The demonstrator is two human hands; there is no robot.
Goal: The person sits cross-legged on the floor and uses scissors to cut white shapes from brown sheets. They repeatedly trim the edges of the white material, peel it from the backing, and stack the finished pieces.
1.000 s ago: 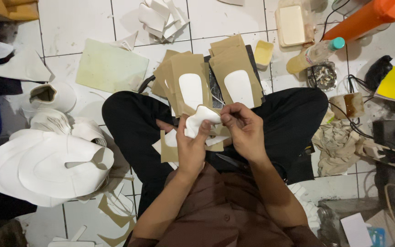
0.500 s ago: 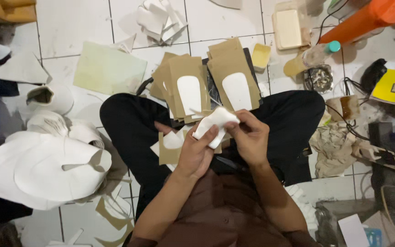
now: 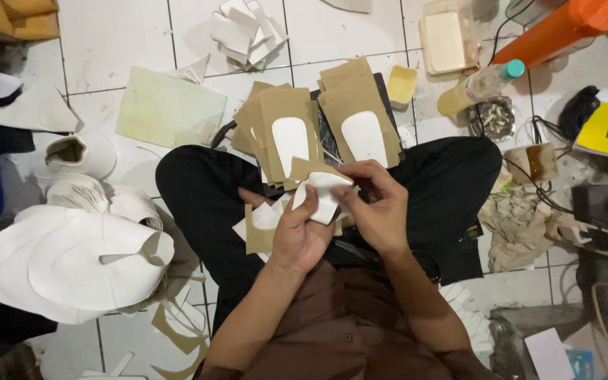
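Seated cross-legged on the tiled floor, you work a small white piece above your lap; items follow from left to right.

(a) Far left, a heap of large white sheets lies on the floor, with white rolls just above it and a pale green sheet further up.

(b) Your left hand rises from below with the palm facing you; its fingers are closed around the lower part of the white piece, thumb on the near face.

(c) The white piece sits between both hands, over your dark trousers and just in front of two stacks of brown cards, each topped by a white oval. It looks thin, light and flexible, likely paper or foam, so it should bend or crease under a hard squeeze; hold it by the edges, with a flat pinch rather than a fist. A brown backing with a white scrap lies on your lap just beside the left hand.

(d) Your right hand comes in from the right, wrist bent inward, fingertips pinched together on the upper right edge of the white piece.

(e) Right of your knee lie crumpled cloth, a bottle and an orange tube
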